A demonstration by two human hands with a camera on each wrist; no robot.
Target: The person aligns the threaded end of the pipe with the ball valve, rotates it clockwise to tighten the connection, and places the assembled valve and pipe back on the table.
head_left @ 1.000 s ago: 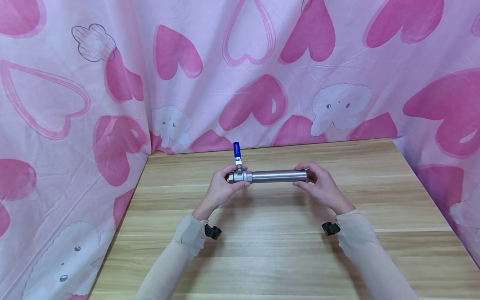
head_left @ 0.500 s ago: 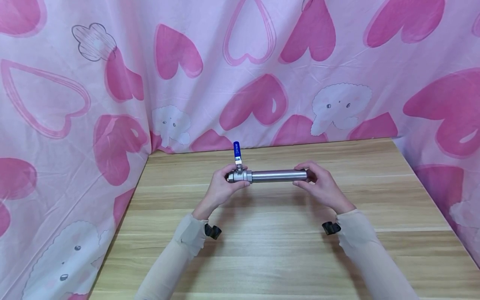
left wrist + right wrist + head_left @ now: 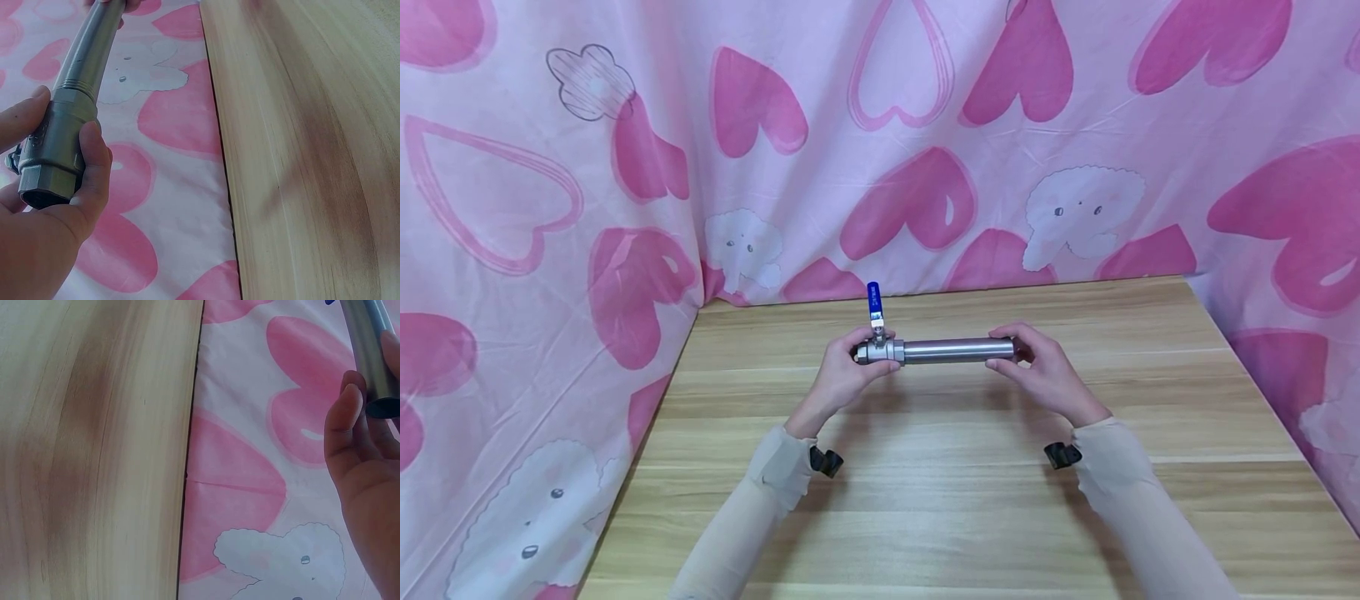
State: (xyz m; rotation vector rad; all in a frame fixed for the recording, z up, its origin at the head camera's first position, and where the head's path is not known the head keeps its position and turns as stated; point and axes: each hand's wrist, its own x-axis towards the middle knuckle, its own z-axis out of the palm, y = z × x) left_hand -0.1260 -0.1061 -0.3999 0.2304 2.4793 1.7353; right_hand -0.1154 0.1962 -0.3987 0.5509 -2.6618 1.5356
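Observation:
A steel ball valve [image 3: 878, 352] with a blue lever handle [image 3: 874, 298] is joined to a straight metal pipe [image 3: 955, 351]. My left hand [image 3: 841, 371] grips the valve body, thumb on the near side and fingers round the far side; the lever points away from me. At the other end, my right hand [image 3: 1041, 371] pinches the pipe near its tip. Both hold the piece level above the table, its shadow below. In the left wrist view the valve's hexagonal open end [image 3: 47, 187] faces the palm. The right wrist view shows the pipe's round open end [image 3: 382, 407].
The wood-grain table [image 3: 955, 500] spreads beneath both arms. A pink curtain [image 3: 820, 183] with hearts and white cartoon animals hangs behind it and along both sides. Small black cameras [image 3: 826, 462] sit at the wrists.

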